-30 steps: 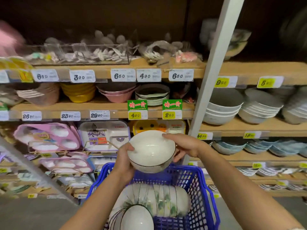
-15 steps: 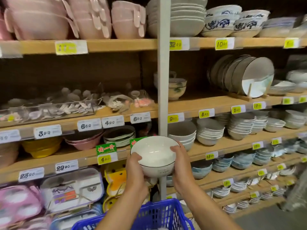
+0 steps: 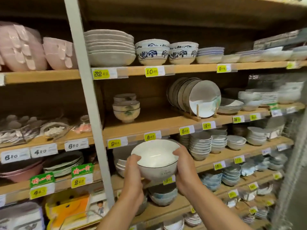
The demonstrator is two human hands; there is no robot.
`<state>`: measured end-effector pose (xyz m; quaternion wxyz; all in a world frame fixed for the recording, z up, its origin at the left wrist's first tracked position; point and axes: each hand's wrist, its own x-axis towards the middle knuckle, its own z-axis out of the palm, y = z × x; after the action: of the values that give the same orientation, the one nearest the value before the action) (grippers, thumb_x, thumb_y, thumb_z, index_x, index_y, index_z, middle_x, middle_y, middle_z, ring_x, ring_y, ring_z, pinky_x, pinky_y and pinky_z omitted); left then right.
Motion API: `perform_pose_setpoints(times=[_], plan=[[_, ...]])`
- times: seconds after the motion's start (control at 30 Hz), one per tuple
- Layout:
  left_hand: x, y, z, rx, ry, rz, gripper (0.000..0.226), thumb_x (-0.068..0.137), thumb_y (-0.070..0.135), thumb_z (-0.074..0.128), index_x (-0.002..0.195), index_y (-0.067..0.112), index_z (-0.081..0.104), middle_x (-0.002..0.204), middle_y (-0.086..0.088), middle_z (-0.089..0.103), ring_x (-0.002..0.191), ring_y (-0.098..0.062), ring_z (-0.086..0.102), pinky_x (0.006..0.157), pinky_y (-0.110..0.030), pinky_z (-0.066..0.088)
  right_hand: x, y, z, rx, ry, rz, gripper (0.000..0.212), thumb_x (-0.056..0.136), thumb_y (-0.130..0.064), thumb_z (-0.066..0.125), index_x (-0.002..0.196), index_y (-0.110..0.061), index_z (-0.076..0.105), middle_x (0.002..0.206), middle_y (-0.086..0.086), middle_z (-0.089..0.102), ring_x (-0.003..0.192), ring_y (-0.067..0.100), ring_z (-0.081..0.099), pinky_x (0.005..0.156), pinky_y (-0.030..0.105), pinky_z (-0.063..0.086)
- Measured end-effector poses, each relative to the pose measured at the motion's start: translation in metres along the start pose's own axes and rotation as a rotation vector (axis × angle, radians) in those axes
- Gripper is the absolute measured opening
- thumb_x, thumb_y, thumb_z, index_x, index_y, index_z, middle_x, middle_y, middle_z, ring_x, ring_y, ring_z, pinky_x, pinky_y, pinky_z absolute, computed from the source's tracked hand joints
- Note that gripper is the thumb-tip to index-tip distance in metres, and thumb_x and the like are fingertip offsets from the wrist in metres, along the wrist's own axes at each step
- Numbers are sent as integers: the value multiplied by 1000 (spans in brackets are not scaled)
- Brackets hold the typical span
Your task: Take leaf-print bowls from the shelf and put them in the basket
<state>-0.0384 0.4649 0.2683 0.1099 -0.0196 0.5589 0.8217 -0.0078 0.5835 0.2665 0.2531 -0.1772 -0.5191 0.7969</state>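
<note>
We held a white bowl [image 3: 156, 159] with a thin dark rim between both hands, our left hand [image 3: 132, 171] wrapped around its left side and our right hand [image 3: 184, 168] clamped on its right side. The bowl was raised, tilted toward us, in front of wooden shelves [image 3: 166, 125] stacked with bowls and plates and lined with yellow price tags [image 3: 150, 136].

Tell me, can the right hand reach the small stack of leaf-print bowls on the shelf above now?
Probably not yet: the right hand and left hand both hold a white bowl. The stack itself stands unobstructed.
</note>
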Motion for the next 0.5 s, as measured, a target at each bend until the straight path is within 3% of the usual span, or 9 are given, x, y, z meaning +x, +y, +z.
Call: perform_pose_setpoints(times=[0.1,0.27,0.4,0.5], plan=[[-2,-6,34,-21,-3,24,20,93,29,44,108,23,57,111,-11,65,95,-28,59,66,-34,47,14,-26,-24,-8,-6,11,39,87,-11,40,121,-20,58,117,11,64,107,32,59,90,51,51],[0,2,71,2,-19,57,33,91,34,45,120,23,55,119,-9,62,105,-28,58,64,-35,49,35,-59,-44,38,-59,55,26,85,-12,42,98,-18,63,99,8,68,89,25,62,66,35,49],[9,13,88,3,-35,83,34,90,35,46,121,23,54,120,-8,61,109,-28,58,76,-42,53,55,-78,-44,72,-97,109,21,86,-13,44,97,-15,62,98,9,68,89,25,62,68,35,50],[21,21,91,4,-55,85,35,90,34,47,123,23,53,119,-9,62,108,-30,60,80,-46,56,71,-82,-38,95,-142,145,18,86,-14,46,92,-18,63,85,5,71,85,24,63,71,37,52]])
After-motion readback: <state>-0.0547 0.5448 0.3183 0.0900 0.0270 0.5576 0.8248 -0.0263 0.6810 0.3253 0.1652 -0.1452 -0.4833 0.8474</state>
